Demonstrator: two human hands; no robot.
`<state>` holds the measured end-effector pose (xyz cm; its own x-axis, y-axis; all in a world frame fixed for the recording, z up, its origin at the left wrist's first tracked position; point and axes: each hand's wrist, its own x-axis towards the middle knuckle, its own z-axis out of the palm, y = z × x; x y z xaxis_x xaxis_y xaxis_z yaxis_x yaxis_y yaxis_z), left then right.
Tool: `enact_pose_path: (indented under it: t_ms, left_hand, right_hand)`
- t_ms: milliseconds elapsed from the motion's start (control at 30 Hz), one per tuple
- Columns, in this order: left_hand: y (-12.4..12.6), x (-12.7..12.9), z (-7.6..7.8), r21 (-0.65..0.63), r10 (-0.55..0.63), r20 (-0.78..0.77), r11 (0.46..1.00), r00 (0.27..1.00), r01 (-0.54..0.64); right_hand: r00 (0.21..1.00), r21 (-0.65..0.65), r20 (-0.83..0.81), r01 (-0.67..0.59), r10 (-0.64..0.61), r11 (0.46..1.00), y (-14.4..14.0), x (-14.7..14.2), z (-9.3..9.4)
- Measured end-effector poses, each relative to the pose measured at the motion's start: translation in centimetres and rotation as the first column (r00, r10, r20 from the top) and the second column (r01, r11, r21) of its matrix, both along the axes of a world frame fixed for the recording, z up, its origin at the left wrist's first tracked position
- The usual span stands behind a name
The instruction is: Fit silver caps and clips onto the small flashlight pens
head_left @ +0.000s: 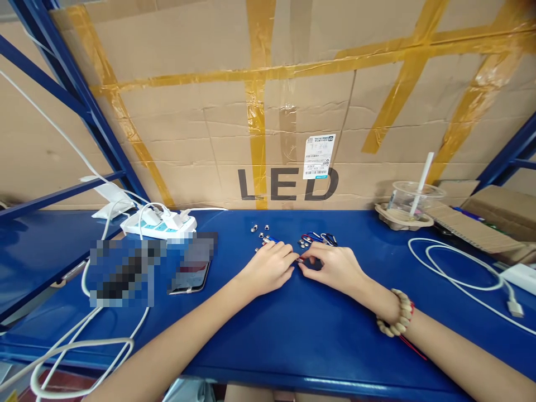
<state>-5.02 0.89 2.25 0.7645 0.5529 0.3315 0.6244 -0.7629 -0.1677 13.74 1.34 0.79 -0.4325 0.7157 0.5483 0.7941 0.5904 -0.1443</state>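
Phone left; cup right.

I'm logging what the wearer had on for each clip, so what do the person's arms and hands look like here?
Both forearms are bare, with no sleeves in view and no gloves. The left hand shows no rings, watch or band. The right hand is also ungloved; on its wrist sits a bracelet of round, pale wooden-looking beads, with a thin red cord trailing beside it. Nails look short and unpainted, as far as can be seen.
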Motion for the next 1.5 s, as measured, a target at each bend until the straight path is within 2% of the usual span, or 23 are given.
enact_pose_path:
  t_ms: [133,233,367,467,533,667,833,967,1100,1167,1333,1500]
  left_hand:
    - [-0.2,0.2,-0.3,0.059,0.041,0.107,0.997,0.993,-0.048]
    - [-0.1,0.6,-0.9,0.087,0.069,0.189,0.992,0.98,-0.086]
    - [-0.2,1.0,-1.3,0.075,0.089,0.326,0.99,0.941,-0.119]
    - [-0.2,1.1,-1.3,0.029,0.126,0.406,0.988,0.905,-0.15]
    - [-0.1,1.1,-1.2,-0.005,0.138,0.427,0.989,0.893,-0.151]
    - [-0.1,1.0,-0.9,-0.057,0.149,0.481,0.989,0.864,-0.139]
    - [-0.5,1.1,-0.5,-0.104,0.17,0.55,0.985,0.818,-0.135]
    - [-0.5,0.9,-0.3,-0.068,0.049,0.497,0.998,0.866,-0.018]
    - [-0.1,0.4,-0.2,-0.012,-0.142,0.354,0.988,0.924,0.156]
    - [-0.1,0.3,-0.1,0.013,-0.201,0.273,0.979,0.941,0.206]
    - [-0.3,0.4,-0.3,0.053,-0.262,0.149,0.965,0.954,0.257]
    - [-0.3,0.4,-0.5,0.096,-0.288,0.141,0.956,0.947,0.277]
  right_hand:
    - [0.993,0.116,-0.106,-0.034,0.046,0.993,-0.3,0.0,0.4]
    - [0.986,0.144,-0.108,-0.107,0.123,0.984,-0.6,-0.1,0.6]
    - [0.972,0.11,-0.161,-0.152,0.169,0.982,-0.5,0.3,0.8]
    - [0.968,0.034,-0.238,-0.069,0.075,0.997,0.2,1.3,1.2]
    - [0.981,-0.022,-0.194,-0.019,0.014,1.0,0.9,2.2,1.4]
    - [1.0,-0.109,-0.02,-0.014,0.012,0.994,1.9,3.7,1.8]
    - [0.998,-0.1,0.066,0.016,-0.01,0.995,2.5,4.5,1.7]
    - [0.993,-0.071,0.119,0.005,0.003,0.997,2.8,4.5,1.2]
    - [0.992,-0.083,0.127,0.008,0.003,0.997,3.0,4.2,0.6]
    - [0.993,-0.081,0.115,0.017,-0.007,0.997,3.1,4.2,0.2]
    - [0.994,-0.075,0.105,0.041,-0.033,0.996,3.2,4.1,-0.4]
    - [0.995,-0.069,0.069,0.075,-0.07,0.995,3.3,3.9,-0.6]
